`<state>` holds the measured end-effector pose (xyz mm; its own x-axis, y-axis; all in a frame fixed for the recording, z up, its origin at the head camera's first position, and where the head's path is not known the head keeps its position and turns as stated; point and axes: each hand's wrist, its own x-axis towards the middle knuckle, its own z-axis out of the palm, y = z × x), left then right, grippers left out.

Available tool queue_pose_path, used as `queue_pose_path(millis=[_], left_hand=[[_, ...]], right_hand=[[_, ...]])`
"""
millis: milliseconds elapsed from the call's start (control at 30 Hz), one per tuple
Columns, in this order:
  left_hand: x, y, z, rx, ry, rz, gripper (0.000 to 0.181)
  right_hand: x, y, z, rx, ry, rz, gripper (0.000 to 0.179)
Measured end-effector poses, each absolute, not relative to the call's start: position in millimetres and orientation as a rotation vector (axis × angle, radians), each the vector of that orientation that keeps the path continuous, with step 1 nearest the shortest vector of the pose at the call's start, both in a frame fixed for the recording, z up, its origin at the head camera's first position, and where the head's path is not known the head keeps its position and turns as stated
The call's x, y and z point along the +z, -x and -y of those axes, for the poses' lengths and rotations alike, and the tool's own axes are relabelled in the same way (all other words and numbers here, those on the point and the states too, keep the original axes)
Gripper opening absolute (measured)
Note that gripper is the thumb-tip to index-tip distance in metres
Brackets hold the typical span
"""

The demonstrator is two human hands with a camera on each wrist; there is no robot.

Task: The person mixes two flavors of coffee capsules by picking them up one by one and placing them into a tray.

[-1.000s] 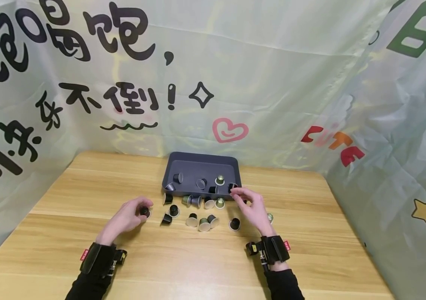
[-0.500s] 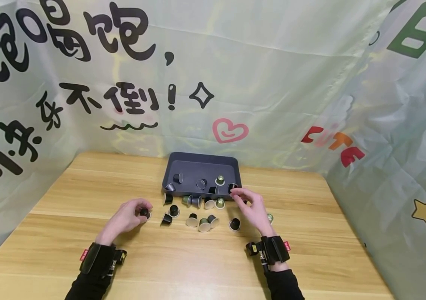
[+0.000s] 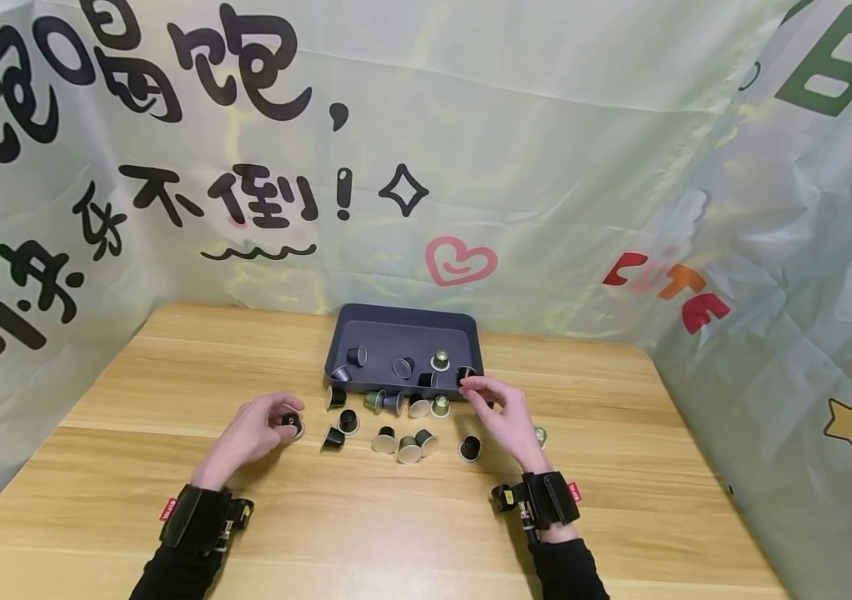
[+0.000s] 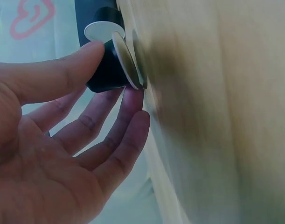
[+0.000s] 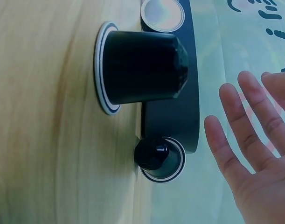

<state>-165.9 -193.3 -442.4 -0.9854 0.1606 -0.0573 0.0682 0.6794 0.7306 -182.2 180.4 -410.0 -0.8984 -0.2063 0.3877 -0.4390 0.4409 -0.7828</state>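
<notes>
My left hand [image 3: 249, 429] pinches a black coffee capsule [image 4: 107, 70] between thumb and fingers, low over the table at the left of the scattered capsules. Its pale rim faces the tabletop at a tilt. My right hand [image 3: 504, 417] hovers over the front right corner of the dark tray [image 3: 411, 325]. In the right wrist view its fingers [image 5: 247, 126] are extended and spread, nothing showing between them. A black capsule [image 3: 465, 372] at the tray's corner overlaps these fingertips in the head view. Below the right hand, another black capsule [image 5: 142, 67] stands rim down.
Several black, green and purple capsules lie in front of the tray, among them a green one [image 3: 408, 450] and an upright black one [image 3: 348, 420]. More capsules lie inside the tray. A printed cloth [image 3: 583, 167] hangs behind the wooden table [image 3: 396, 533].
The capsule in my left hand has tilted slightly, and the left fingers and thumb have shifted a little on it. My right hand has stayed in place.
</notes>
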Motion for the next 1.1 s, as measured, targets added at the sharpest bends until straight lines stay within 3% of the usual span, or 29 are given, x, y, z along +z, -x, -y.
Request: queue_pose_path(millis=[1100], left_hand=[[-441.0,165.8,190.6,1.279,-0.233,-2.803,0.031]], right_hand=[[-411.2,181.8,-182.4,1.514,-0.572,2.466,0.019]])
